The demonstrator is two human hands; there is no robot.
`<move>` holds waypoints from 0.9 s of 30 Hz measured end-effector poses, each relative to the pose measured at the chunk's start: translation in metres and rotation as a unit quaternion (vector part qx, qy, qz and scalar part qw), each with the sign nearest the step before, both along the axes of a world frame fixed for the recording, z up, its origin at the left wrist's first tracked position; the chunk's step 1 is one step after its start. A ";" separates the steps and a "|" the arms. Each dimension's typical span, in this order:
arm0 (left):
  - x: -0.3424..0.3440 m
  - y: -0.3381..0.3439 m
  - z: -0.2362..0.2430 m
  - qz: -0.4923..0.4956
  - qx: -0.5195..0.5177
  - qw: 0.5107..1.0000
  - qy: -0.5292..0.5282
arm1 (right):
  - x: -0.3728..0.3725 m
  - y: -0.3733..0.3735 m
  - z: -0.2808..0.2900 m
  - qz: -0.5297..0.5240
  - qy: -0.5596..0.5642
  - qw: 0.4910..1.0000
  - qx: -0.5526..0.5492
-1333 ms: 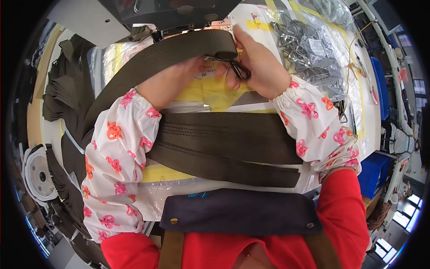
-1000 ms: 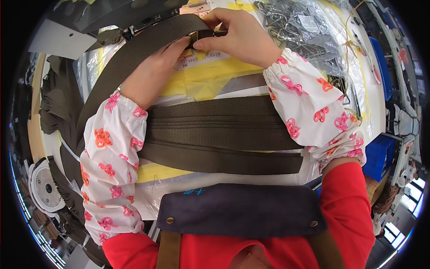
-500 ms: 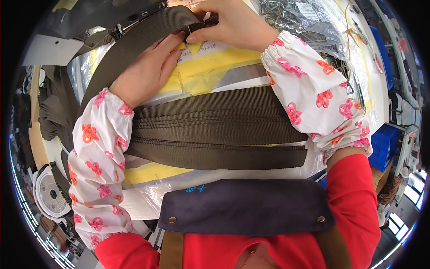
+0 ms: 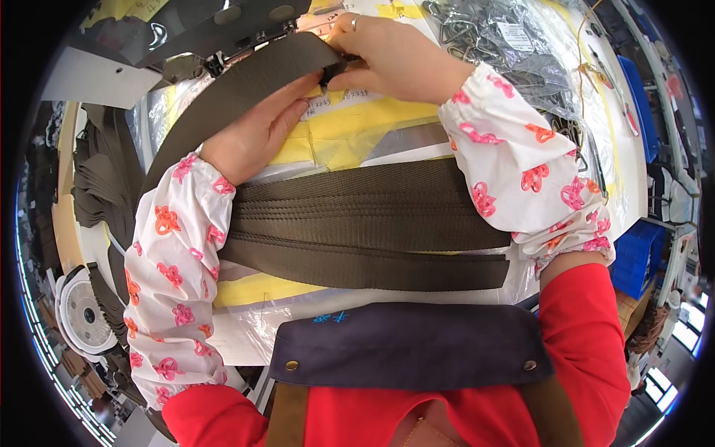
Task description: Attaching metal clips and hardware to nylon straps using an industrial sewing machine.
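A wide dark olive webbing strap (image 4: 231, 93) arches from beside my left sleeve up to both hands at the far middle. My left hand (image 4: 261, 134) is closed on it from below, its fingertips partly hidden under the band. My right hand (image 4: 402, 63), a ring on one finger, pinches the strap's far end with thumb and fingers. A small dark piece shows between the two hands; whether it is a fitting or folded webbing I cannot tell. Nearer to me, several similar strap lengths (image 4: 357, 208) lie side by side across the table.
Yellow sheets (image 4: 328, 138) under clear plastic cover the worktop. At the far right sits a clear bag of metal rings (image 4: 484, 37). Dark machinery (image 4: 201, 26) stands at the far left, above piled webbing (image 4: 108, 167). A white fan (image 4: 86, 316) is at left, blue bins (image 4: 637, 257) at right.
The whole view has shifted slightly, with the table lower in it. My left hand has come closer to the right along the strap, and the band now covers more of its fingers.
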State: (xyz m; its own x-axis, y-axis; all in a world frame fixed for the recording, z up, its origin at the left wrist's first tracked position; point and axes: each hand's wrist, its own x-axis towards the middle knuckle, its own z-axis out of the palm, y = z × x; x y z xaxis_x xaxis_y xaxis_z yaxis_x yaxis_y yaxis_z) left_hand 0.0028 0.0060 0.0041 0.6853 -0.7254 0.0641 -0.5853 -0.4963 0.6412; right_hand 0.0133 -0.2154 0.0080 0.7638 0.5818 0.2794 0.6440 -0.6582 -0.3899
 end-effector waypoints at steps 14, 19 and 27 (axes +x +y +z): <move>0.002 -0.010 0.005 -0.037 0.040 0.972 -0.229 | -0.024 0.013 -0.023 -0.032 -0.180 0.979 0.087; -0.011 0.003 0.013 -0.031 0.153 0.938 -0.310 | -0.027 0.028 -0.014 -0.003 -0.232 0.973 0.013; -0.036 -0.023 0.042 0.009 0.221 0.848 -0.482 | -0.024 0.011 -0.018 -0.015 -0.226 0.973 -0.047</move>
